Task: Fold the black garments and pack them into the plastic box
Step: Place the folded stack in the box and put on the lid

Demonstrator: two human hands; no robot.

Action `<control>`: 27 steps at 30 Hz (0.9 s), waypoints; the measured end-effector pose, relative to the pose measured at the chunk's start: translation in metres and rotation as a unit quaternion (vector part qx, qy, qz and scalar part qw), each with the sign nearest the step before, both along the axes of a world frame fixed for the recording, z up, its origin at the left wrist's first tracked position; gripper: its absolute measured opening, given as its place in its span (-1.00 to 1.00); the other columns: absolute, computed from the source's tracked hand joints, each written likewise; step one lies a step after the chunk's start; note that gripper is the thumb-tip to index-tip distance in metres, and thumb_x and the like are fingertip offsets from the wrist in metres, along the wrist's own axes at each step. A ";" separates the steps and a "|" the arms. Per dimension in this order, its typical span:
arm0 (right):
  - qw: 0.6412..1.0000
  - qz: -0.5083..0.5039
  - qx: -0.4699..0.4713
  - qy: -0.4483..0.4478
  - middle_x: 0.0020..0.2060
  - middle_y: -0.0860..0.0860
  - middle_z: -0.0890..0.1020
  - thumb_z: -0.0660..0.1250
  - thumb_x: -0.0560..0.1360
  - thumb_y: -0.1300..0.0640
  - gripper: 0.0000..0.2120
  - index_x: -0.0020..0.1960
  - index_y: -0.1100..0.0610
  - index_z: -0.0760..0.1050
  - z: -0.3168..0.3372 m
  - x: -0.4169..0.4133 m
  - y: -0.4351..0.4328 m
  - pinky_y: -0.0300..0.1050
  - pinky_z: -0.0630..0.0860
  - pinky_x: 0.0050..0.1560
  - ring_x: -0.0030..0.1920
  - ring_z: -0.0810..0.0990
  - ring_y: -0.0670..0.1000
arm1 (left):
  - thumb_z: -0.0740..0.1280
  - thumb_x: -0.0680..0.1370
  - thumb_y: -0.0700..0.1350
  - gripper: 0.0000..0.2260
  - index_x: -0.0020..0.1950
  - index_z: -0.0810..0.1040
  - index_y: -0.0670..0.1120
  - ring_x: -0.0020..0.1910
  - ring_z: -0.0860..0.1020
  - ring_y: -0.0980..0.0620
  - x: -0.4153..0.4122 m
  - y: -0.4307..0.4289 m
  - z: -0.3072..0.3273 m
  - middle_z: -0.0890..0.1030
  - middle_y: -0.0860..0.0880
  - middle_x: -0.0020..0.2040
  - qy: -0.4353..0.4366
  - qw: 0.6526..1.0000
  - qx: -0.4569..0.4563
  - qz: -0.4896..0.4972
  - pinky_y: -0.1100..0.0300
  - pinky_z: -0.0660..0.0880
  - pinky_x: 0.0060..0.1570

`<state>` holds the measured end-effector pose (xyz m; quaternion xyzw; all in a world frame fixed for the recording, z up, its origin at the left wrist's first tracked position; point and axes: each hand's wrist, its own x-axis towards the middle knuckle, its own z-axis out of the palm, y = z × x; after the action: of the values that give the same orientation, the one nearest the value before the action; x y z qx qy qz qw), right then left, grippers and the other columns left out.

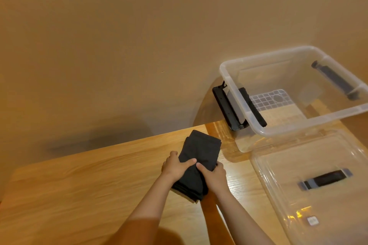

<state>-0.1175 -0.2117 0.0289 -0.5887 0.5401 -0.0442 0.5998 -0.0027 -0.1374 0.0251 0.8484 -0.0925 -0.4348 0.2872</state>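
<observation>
Black garment (201, 149) x1; box (278, 54) x1, lid (328, 155) x1.

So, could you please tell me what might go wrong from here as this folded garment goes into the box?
1. Both the left hand and right hand grip the black garment near its middle, so the free far end could unfold on lifting.
2. The black latch sticks out from the plastic box on the garment's side; fabric might snag there.

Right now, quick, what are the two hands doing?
The left hand grips the folded black fabric garment.
The right hand grips that same garment.
</observation>
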 end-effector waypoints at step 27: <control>0.904 0.109 0.323 -0.257 0.04 0.05 0.69 0.71 -0.12 -0.12 -0.01 0.24 0.07 0.45 0.084 -0.009 -0.038 -0.08 0.58 0.03 0.07 0.66 0.03 | 0.69 -0.10 -0.05 -0.05 0.27 0.50 -0.15 0.08 0.63 -0.20 0.013 0.026 0.099 0.64 -0.19 0.14 0.241 0.899 -0.343 0.129 -0.01 0.56 -0.04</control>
<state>-0.1267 -0.2502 0.1125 -0.3863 0.2847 0.0481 0.8761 0.0102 -0.1110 0.1244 0.5712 -0.0542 -0.5265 0.6274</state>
